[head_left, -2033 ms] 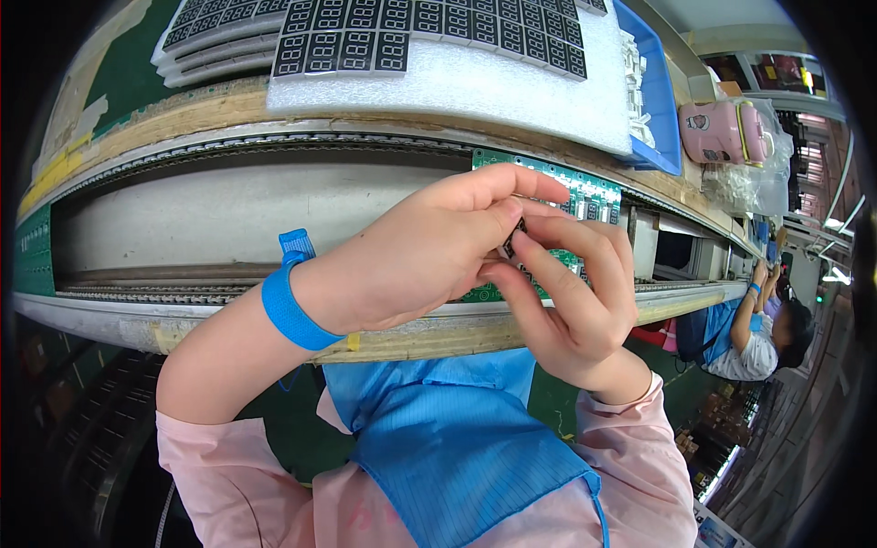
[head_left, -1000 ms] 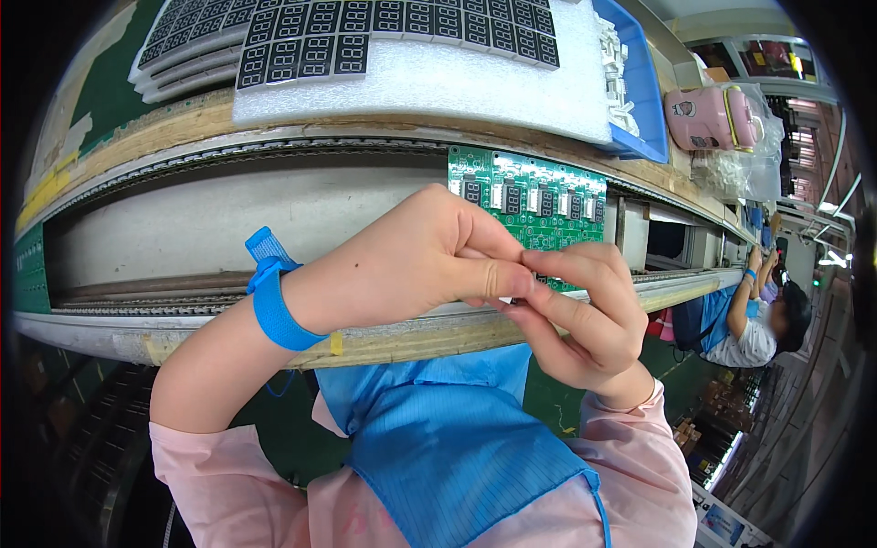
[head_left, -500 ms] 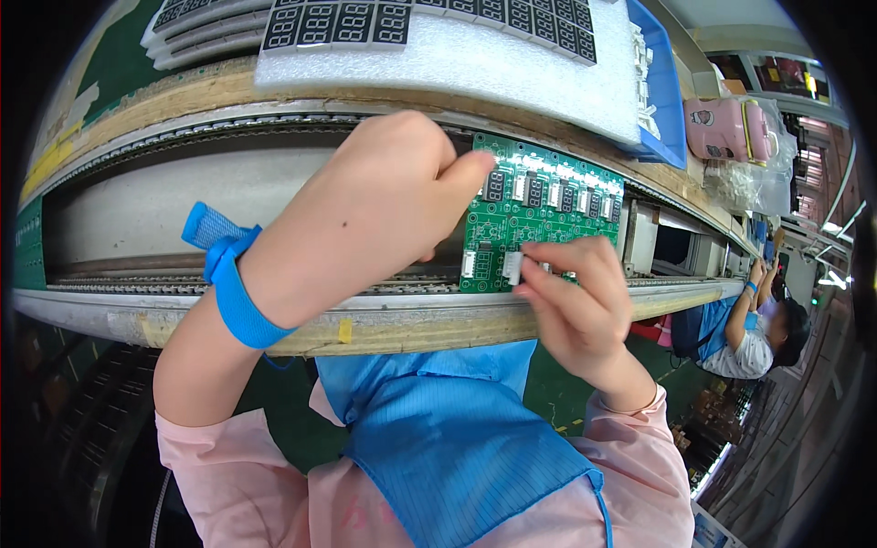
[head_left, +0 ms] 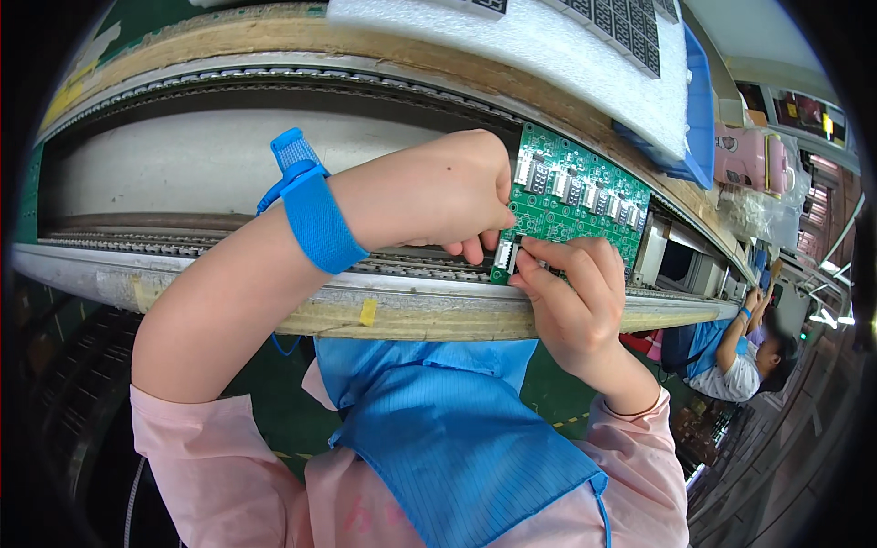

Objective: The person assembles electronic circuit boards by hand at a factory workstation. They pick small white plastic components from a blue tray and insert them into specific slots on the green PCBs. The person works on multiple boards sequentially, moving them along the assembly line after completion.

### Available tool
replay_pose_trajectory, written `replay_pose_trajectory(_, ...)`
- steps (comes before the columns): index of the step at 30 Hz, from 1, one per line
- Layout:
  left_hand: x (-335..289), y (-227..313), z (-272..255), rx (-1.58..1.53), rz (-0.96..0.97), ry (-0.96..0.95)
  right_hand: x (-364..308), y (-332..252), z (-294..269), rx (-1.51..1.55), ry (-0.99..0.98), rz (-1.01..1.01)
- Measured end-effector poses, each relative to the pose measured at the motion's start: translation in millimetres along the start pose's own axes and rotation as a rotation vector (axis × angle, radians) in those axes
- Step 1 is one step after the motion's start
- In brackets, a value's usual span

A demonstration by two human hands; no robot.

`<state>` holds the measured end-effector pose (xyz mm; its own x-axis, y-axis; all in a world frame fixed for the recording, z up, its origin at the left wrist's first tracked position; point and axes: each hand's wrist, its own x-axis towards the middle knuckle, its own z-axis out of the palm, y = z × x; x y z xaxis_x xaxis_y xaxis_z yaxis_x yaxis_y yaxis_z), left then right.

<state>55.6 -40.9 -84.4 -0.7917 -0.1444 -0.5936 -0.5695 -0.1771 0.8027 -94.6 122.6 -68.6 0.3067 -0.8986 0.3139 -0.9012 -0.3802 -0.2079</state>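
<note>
The green circuit board (head_left: 548,217) lay between the two rails (head_left: 164,248) of the track. I had the right hand (head_left: 581,297) at its near left corner, thumb and forefinger pinched on a small dark part (head_left: 516,258), mostly hidden by the fingertips, just beside a white socket (head_left: 504,256). My left hand (head_left: 457,187) was curled at the board's left edge; I couldn't tell whether it gripped anything. Small displays (head_left: 539,173) lined the board's far half. Beyond, a white foam sheet (head_left: 566,64) on the wooden surface (head_left: 274,36) carried larger displays (head_left: 630,32), near a blue bin (head_left: 701,110).
</note>
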Motion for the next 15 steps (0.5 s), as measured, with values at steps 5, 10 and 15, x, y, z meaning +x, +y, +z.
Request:
replay_pose_trajectory(5,-0.8,-0.9,-0.3,-0.008,0.035,0.002,2.8,-4.5,-3.7,0.001,-0.071,0.036)
replay_pose_trajectory(10,1.1,-1.8,-0.4,0.009,0.078,0.008,7.2,-4.7,-11.5,0.011,-0.141,0.042)
replay_pose_trajectory(15,3.6,0.4,1.5,0.012,0.110,0.018,9.9,-7.2,-16.8,-0.047,-0.177,0.104)
